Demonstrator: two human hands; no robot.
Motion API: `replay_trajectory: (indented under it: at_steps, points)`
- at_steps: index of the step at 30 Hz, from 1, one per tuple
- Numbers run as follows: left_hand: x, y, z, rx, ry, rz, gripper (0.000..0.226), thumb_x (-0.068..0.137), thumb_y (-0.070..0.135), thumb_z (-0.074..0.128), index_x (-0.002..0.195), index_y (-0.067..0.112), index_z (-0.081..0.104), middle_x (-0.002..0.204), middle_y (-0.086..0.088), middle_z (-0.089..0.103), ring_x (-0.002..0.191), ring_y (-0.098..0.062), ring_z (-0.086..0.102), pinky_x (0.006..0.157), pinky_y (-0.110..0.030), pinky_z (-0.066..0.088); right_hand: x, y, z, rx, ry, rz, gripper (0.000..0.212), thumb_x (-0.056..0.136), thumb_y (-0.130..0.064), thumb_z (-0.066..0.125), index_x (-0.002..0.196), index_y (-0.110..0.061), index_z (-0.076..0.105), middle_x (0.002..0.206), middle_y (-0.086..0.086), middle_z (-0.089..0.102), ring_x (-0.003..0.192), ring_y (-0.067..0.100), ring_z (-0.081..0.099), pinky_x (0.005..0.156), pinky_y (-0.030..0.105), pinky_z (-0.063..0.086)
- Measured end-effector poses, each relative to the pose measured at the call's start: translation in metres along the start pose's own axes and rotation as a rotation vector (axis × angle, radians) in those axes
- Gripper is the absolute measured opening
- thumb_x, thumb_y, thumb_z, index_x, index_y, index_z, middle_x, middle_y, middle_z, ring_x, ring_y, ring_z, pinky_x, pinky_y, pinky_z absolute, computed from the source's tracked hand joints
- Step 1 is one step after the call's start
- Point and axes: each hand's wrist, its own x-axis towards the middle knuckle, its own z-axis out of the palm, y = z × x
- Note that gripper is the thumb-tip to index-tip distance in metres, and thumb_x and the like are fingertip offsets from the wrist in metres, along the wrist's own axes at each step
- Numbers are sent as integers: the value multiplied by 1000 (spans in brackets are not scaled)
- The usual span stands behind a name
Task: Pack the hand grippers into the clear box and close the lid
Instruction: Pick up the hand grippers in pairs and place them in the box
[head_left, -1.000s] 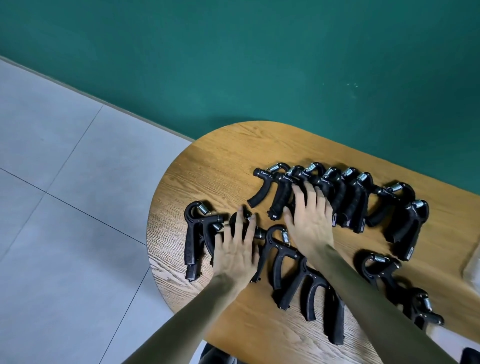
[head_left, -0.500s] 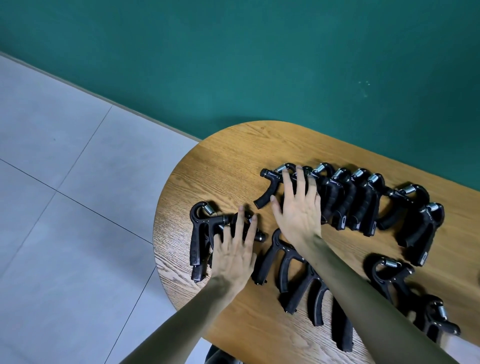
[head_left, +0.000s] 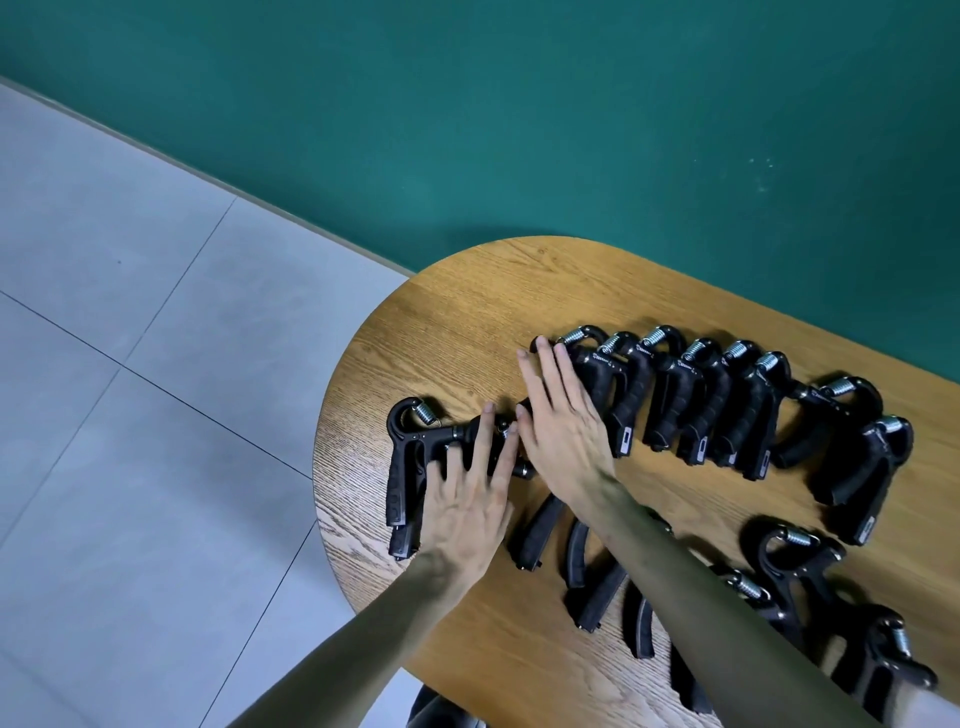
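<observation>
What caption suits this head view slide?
Both hands flat on black hand grippers spread across a wooden table.

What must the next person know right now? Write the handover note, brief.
Left hand: fingers straight, resting flat on the leftmost hand gripper near the table edge; no grip.
Right hand: fingers straight, lying on the left end of the back row of hand grippers; no grip either.
More hand grippers in a front row, partly under the right forearm.
The clear box is not in view.
Done: nothing visibly packed.
Left: all grippers into the box, then close the lid.
</observation>
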Motion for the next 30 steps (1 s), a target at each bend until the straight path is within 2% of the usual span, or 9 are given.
replay_trajectory:
  at_steps: [2, 5, 9, 12, 19, 23, 25, 27, 30]
  points:
    - [-1, -9, -1, 3, 18, -24, 93, 104, 33, 47, 155, 21, -29, 155, -14, -47, 120, -35, 39, 104, -52, 36, 3, -3, 4, 39, -1, 65, 60, 108, -29, 32, 161, -13, 10, 169, 11, 4, 156, 24, 5, 123, 39, 23]
    - [-6, -25, -3, -17, 30, -42, 94, 103, 35, 46, 154, 23, -32, 155, -13, -48, 122, -35, 37, 104, -51, 36, 6, -5, 8, -71, -29, 94, 58, 108, -32, 19, 161, -10, 8, 167, 17, 4, 155, 29, 7, 125, 45, 20]
    - [-9, -37, 0, -35, 49, -75, 95, 103, 35, 45, 153, 23, -34, 155, -13, -48, 128, -36, 36, 103, -50, 39, 9, -14, 14, -207, -145, 156, 63, 106, -38, 4, 159, -5, -2, 163, 27, -12, 154, 39, -3, 125, 50, 13]
    - [-10, -45, 5, -58, 118, -96, 98, 99, 36, 52, 157, 22, -25, 161, -14, -38, 120, -35, 41, 96, -49, 43, 5, -21, 13, -263, -229, 140, 70, 103, -43, 0, 156, 1, -10, 158, 32, -22, 151, 42, -14, 125, 50, 11]
    - [-18, -58, 17, -82, 213, -111, 93, 96, 36, 56, 163, 21, -6, 169, -15, -17, 104, -33, 45, 84, -48, 47, -19, -40, 24, -224, -257, 83, 78, 105, -46, 18, 153, 9, -8, 161, 30, -16, 152, 40, -11, 114, 42, 37]
    - [-22, -60, 19, -87, 230, -130, 92, 91, 38, 61, 164, 21, 8, 170, -16, -7, 100, -34, 47, 79, -48, 48, -37, -51, 28, -162, -237, 49, 76, 100, -33, 42, 155, 8, 8, 165, 28, -2, 153, 40, 2, 104, 38, 49]
    - [-23, -60, 20, -94, 229, -139, 94, 90, 39, 64, 164, 21, 9, 170, -16, -5, 101, -34, 47, 80, -48, 48, -42, -50, 30, -131, -223, -9, 72, 101, -28, 46, 157, 3, 12, 166, 25, 3, 154, 37, 7, 112, 41, 43]
    - [-22, -60, 22, -103, 227, -145, 96, 91, 40, 65, 164, 21, 5, 170, -16, -7, 103, -33, 47, 82, -48, 47, -45, -47, 27, -131, -164, -66, 65, 104, -28, 38, 158, -2, 14, 166, 20, 8, 154, 33, 10, 121, 44, 28]
    - [-21, -59, 22, -119, 236, -139, 95, 93, 39, 61, 163, 21, 0, 170, -15, -12, 103, -34, 48, 83, -49, 47, -46, -32, 15, -115, -85, 48, 64, 105, -35, 32, 160, -7, 12, 167, 17, 10, 155, 30, 9, 123, 46, 17]
